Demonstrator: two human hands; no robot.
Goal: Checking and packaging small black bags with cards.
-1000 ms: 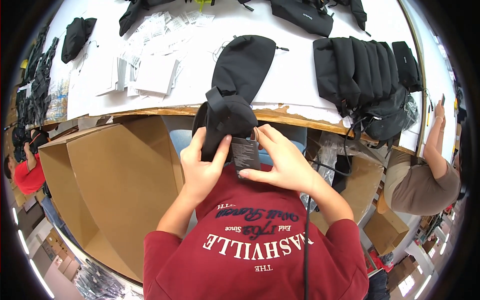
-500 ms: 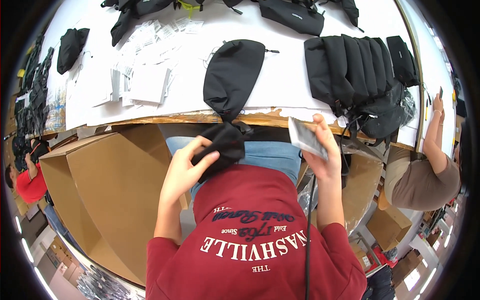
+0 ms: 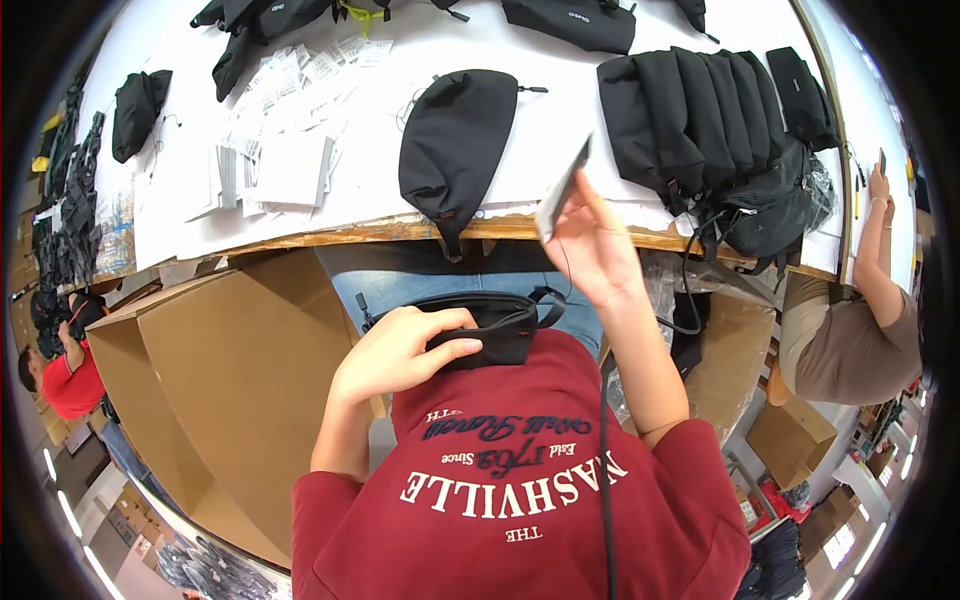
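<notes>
Close to my body, my left hand (image 3: 405,352) grips the rim of a small black zip pouch (image 3: 508,345), fingers dipping into its gaping top. The pouch has a strap loop at its right end. Higher up, over the table edge, my right hand (image 3: 605,255) pinches a thin grey-and-white hang tag (image 3: 562,195), seen nearly edge-on. A fine string trails down from the tag. Directly ahead lies another black pouch (image 3: 460,145) on the table, its narrow end and strap overhanging the edge.
Stacks of white cards (image 3: 290,172) and loose labels sit at left on the white table (image 3: 370,190). A row of black pouches (image 3: 690,120) lies right. Below are a large open carton (image 3: 210,390) and a black cable (image 3: 606,480). Another person (image 3: 860,330) works at right.
The pouch in my left hand has turned, and its opening now gapes toward me. My right hand has risen up and left with the tag, which has swung nearly edge-on.
</notes>
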